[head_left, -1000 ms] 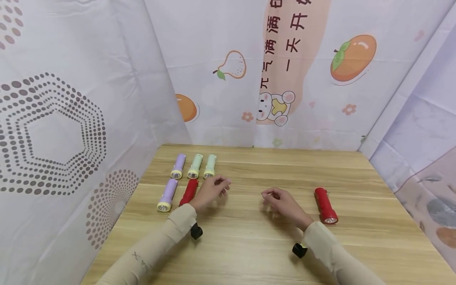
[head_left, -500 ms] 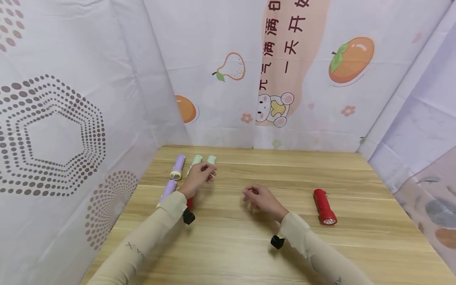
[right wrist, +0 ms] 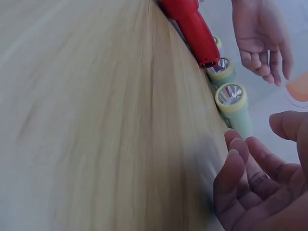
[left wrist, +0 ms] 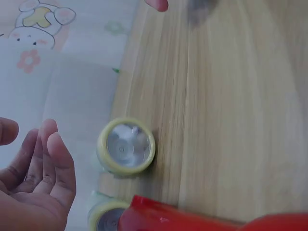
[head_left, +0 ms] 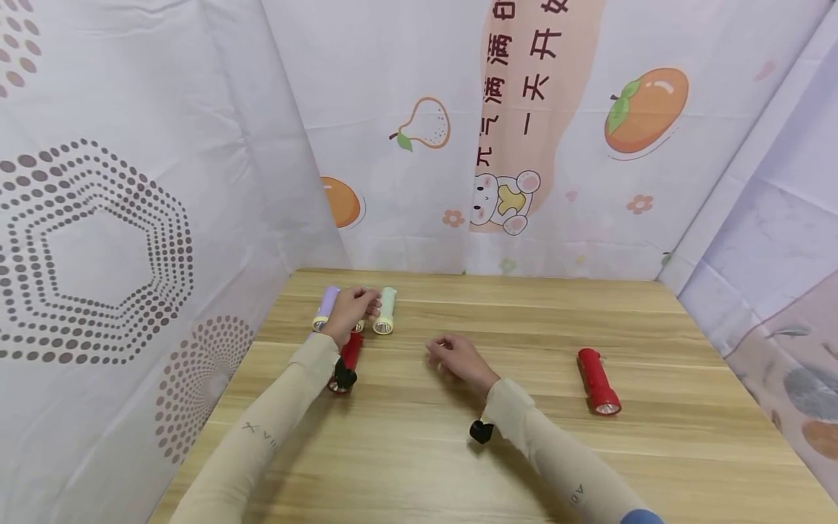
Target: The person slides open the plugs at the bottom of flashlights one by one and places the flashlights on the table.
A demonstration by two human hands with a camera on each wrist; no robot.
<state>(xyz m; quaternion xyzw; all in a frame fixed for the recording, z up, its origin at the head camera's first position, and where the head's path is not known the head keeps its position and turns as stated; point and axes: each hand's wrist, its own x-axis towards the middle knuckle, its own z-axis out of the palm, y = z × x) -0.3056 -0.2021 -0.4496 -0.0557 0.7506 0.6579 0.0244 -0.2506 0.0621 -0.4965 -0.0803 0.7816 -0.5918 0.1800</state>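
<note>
My left hand (head_left: 351, 314) hovers over the group of flashlights at the left, fingers loosely bent and nothing in them. Right beside its fingertips stands out a pale green flashlight (head_left: 385, 311) with a yellow rim. A second yellow-rimmed flashlight (left wrist: 108, 216) is mostly covered by that hand in the head view. Below the wrist lies a red flashlight (head_left: 351, 351), and a purple flashlight (head_left: 326, 306) shows to the left. My right hand (head_left: 458, 358), relaxed and holding nothing, is above the table's middle; its curled fingers (right wrist: 228, 175) show in the right wrist view.
Another red flashlight (head_left: 599, 381) lies by itself on the right of the wooden table (head_left: 419, 466). A second purple flashlight is almost wholly hidden under the left forearm. Printed white curtains (head_left: 393, 240) enclose the back and sides.
My left hand has moved left and farther back, from beside the flashlights to over them. The right hand has shifted left toward the table's middle. The flashlights have stayed put.
</note>
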